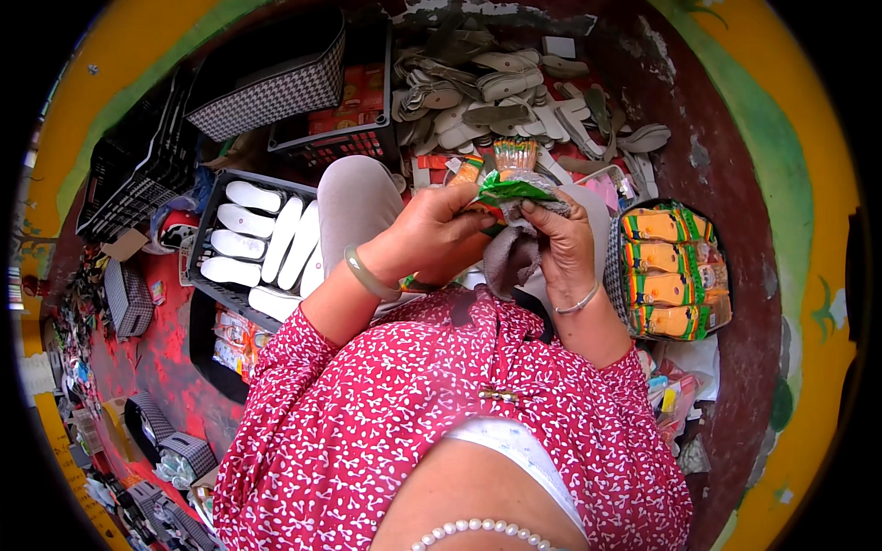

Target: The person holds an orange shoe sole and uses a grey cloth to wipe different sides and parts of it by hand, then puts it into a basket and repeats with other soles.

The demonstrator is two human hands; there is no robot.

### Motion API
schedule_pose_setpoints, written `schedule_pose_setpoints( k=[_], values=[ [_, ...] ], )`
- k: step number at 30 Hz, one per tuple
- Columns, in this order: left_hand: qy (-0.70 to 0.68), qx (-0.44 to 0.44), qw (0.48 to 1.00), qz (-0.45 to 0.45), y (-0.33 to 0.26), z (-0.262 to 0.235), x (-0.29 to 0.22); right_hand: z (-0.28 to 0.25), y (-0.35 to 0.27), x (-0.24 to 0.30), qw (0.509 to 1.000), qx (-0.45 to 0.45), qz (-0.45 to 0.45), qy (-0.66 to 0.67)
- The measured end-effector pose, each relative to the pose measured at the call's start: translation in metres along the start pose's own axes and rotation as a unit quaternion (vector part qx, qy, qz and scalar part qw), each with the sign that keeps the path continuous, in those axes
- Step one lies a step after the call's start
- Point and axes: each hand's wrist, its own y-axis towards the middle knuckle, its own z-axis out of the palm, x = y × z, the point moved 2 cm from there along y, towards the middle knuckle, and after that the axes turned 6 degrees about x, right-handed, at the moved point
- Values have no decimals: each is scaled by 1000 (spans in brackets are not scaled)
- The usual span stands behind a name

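Observation:
Above my lap, my left hand [424, 228], with a pale bangle on its wrist, pinches the left side of a green and orange plastic packet [507, 188]. My right hand [567, 246], wearing a thin silver bracelet, grips the packet's right edge between thumb and fingers. A grey, fuzzy, soft piece [511, 261] hangs curled below the packet, close against my right fingers; I cannot tell whether it comes out of the packet. Just beyond my hands stands a bundle of orange packaged pieces [515, 154].
A black crate of white insoles [241, 220] sits at my left. Loose grey and white insoles [514, 87] lie piled ahead. On the right, a checked basket [614, 275] holds orange and green packs [663, 273]. Stacked black crates [138, 170] and a houndstooth basket [266, 96] stand far left.

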Motion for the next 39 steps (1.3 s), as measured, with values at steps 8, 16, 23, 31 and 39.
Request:
schedule_pose_setpoints(
  k=[8, 16, 23, 31, 39],
  values=[
    [-173, -22, 984, -22, -7, -5, 18, -67, 19, 33, 982, -143, -124, 3],
    [-172, -37, 983, -44, 5, -19, 16, -21, 8, 104, 991, 76, -42, -106],
    [-121, 25, 990, -61, 9, -3, 11, -29, 19, 87, 973, 111, -67, -191],
    [-235, 40, 967, -87, 11, -2, 20, -3, 20, 76, 924, 61, -267, -267],
    [-409, 7, 912, -18, 11, 1, 21, 49, -13, 40, 723, 330, -169, -583]
  ],
)
